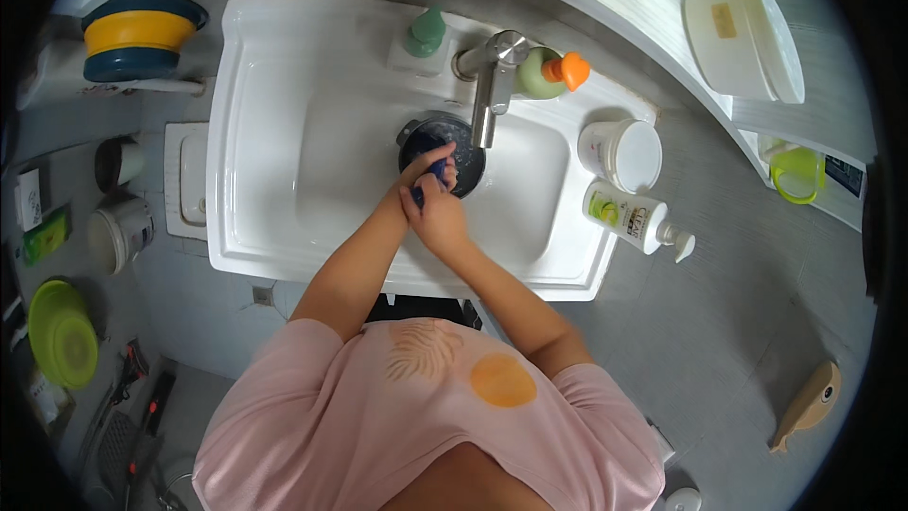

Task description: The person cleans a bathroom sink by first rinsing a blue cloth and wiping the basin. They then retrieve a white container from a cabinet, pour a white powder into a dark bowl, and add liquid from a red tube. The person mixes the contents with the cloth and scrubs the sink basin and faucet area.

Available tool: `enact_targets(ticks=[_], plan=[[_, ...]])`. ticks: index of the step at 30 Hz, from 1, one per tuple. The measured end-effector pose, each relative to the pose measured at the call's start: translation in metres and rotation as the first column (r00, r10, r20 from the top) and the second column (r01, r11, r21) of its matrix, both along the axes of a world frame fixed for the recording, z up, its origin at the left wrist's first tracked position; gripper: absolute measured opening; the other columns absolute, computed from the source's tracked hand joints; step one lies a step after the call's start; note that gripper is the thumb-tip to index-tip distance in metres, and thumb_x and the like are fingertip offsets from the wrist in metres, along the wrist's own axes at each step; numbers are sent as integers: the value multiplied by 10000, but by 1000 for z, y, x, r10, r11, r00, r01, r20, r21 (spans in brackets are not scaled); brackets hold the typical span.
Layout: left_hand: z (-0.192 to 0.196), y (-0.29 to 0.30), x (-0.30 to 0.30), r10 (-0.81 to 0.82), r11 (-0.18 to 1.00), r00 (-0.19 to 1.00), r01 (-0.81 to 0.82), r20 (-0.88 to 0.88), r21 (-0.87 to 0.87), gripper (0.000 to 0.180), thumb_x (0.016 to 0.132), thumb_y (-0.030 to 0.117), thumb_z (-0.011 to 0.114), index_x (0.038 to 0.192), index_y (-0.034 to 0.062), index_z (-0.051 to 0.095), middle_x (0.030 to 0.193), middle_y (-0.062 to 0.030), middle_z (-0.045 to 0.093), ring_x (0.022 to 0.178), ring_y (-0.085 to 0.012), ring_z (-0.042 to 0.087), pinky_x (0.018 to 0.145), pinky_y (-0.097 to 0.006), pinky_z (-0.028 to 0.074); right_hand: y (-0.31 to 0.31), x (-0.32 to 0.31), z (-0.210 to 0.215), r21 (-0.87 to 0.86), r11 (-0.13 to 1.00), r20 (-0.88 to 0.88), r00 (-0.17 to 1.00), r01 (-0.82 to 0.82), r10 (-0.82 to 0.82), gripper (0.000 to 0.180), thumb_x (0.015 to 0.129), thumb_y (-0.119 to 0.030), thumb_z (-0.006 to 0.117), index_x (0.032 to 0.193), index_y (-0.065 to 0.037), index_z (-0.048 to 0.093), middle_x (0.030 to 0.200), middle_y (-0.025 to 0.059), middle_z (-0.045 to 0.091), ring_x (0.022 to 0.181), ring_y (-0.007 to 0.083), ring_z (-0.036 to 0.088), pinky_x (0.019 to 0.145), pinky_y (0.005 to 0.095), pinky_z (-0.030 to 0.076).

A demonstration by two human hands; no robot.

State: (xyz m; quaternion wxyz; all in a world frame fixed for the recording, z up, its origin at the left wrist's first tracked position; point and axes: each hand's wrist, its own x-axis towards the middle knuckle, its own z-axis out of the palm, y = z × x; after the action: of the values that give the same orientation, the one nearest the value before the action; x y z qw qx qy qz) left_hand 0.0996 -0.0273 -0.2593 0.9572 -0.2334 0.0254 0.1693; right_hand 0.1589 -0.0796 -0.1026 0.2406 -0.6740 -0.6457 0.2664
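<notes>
Both hands meet over the white sink (pixel 284 132), just under the tap (pixel 494 85). The left hand (pixel 424 170) and the right hand (pixel 437 216) are pressed close together, and between them a small blue thing (pixel 437 170) shows, maybe a cloth or sponge; I cannot tell which. The fingers of both hands are closed around it, so each grip is clamped on this blue thing, the right one from below, the left one from above.

Directly behind the grip, touching or almost touching it, sits a dark round pan (pixel 465 147) in the basin, under the spout. It looks stiff and rather heavy, and wet, so I judge it slippery; the rim, or the short handle on its far left side, seems the best place to take it. The blue thing seems soft and light and can be squeezed anywhere.

To the right of the grip, on the sink edge, stand a white tub (pixel 624 153) and a lying pump bottle (pixel 632 218). Beyond the grip, near the tap, are a green dispenser (pixel 426 33) and a green bottle (pixel 541 76) with an orange cap.
</notes>
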Motion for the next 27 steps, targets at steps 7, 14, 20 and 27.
enact_targets(ticks=[7,14,20,27], plan=[[49,-21,0,511,641,556,262,-655,722,123,798,96,553,905,47,588,842,-63,602,728,-174,587,597,-271,480,26,30,-42,2,967,210,946,253,-248,190,833,-219,535,808,-40,479,649,207,587,534,386,569,486,462,459],[131,-2,-8,163,975,603,22,-781,221,309,748,282,666,959,97,540,858,-34,574,762,-168,573,655,-301,483,17,93,7,123,988,118,990,-88,74,475,729,-152,643,1145,-43,440,1053,251,537,913,404,552,734,456,465],[129,-2,-7,199,887,577,237,-792,396,370,819,417,564,960,78,523,911,-32,560,819,-166,544,755,-311,440,12,59,14,-279,960,-20,1000,-28,23,598,677,-49,637,1222,-42,394,1068,216,515,988,402,504,800,432,457],[98,-4,-39,181,973,495,-216,-850,81,192,871,161,452,939,-11,505,972,-109,534,1026,-267,509,889,-375,444,29,37,-103,-338,939,460,882,68,102,538,672,-78,620,1175,-52,429,1111,177,479,1052,377,479,757,430,489]])
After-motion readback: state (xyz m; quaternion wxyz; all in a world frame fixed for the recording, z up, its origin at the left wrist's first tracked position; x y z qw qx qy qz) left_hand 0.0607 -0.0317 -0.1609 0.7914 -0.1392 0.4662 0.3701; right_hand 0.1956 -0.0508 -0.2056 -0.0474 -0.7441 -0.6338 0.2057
